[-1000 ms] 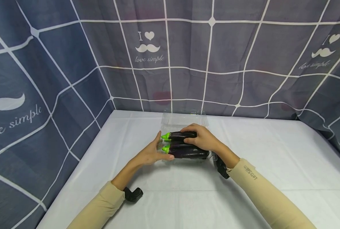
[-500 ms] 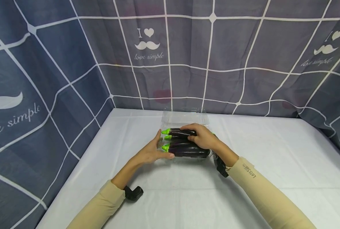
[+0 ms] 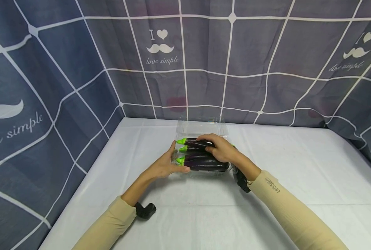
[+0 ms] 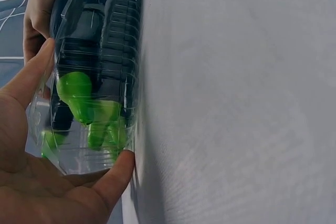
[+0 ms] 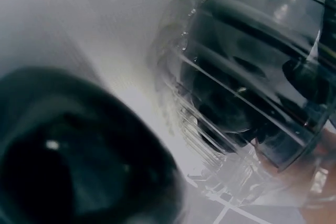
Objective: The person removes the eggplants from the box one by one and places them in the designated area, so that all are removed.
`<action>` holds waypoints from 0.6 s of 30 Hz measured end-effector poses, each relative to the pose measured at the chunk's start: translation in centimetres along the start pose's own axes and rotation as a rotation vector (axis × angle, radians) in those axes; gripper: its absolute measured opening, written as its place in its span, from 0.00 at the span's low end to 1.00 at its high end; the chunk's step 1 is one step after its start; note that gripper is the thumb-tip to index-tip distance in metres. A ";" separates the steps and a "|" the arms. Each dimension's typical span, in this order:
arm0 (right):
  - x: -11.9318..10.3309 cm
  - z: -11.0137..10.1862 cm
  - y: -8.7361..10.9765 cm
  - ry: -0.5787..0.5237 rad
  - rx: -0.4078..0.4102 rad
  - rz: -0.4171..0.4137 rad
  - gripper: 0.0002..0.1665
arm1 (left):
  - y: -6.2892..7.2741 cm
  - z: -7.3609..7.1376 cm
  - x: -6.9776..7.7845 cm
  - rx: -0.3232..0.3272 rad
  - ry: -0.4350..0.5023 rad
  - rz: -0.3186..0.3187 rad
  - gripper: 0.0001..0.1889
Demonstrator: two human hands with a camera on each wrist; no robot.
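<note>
Dark purple toy-like eggplants with bright green caps lie side by side in a clear plastic clamshell box (image 3: pixel 201 129) in the head view. My right hand (image 3: pixel 221 149) grips the far eggplant (image 3: pixel 191 142) from above. In front of it lie another eggplant (image 3: pixel 191 149) and a larger one (image 3: pixel 205 163). My left hand (image 3: pixel 165 166) holds the box's left end, thumb on the near side and fingers at the far side. Through the ribbed box wall (image 4: pixel 118 40) in the left wrist view, several green caps (image 4: pixel 76 95) show.
A white cloth (image 3: pixel 191 222) covers the table. Dark grid-patterned curtains (image 3: pixel 204 52) stand at the back and sides. The box's lid lies open toward the back curtain. Black devices (image 3: pixel 146 211) sit at both wrists. A blurred dark rounded shape (image 5: pixel 89 150) fills the right wrist view's lower left.
My right hand has shifted the far eggplant slightly away from me, and the second eggplant's cap now shows more clearly below it. My left hand keeps its place on the box.
</note>
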State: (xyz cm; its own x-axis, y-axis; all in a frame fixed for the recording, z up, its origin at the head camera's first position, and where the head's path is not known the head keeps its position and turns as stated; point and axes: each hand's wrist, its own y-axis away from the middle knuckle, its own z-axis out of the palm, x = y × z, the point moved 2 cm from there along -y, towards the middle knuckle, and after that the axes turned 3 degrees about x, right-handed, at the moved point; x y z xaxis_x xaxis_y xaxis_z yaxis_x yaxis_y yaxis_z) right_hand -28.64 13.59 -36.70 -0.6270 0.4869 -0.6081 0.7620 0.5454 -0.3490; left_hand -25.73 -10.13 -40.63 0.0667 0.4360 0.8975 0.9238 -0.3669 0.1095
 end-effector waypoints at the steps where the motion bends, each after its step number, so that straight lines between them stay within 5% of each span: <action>1: 0.1 0.0 0.0 0.001 0.010 0.008 0.23 | 0.0 0.0 0.0 0.000 -0.002 0.002 0.69; 8: 0.2 0.0 0.3 -0.001 0.098 0.056 0.21 | 0.0 -0.1 0.0 0.006 -0.027 -0.008 0.69; 18: 0.3 -0.3 0.4 0.005 0.088 0.101 0.22 | 0.0 0.0 0.0 -0.002 0.006 0.014 0.69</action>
State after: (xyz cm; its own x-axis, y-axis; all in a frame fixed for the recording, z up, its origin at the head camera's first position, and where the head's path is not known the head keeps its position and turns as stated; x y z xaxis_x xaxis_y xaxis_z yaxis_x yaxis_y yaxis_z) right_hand -28.57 14.09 -36.80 -0.5474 0.5400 -0.6394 0.8322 0.4321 -0.3475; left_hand -25.73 -10.15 -40.60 0.0774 0.4263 0.9013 0.9219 -0.3748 0.0981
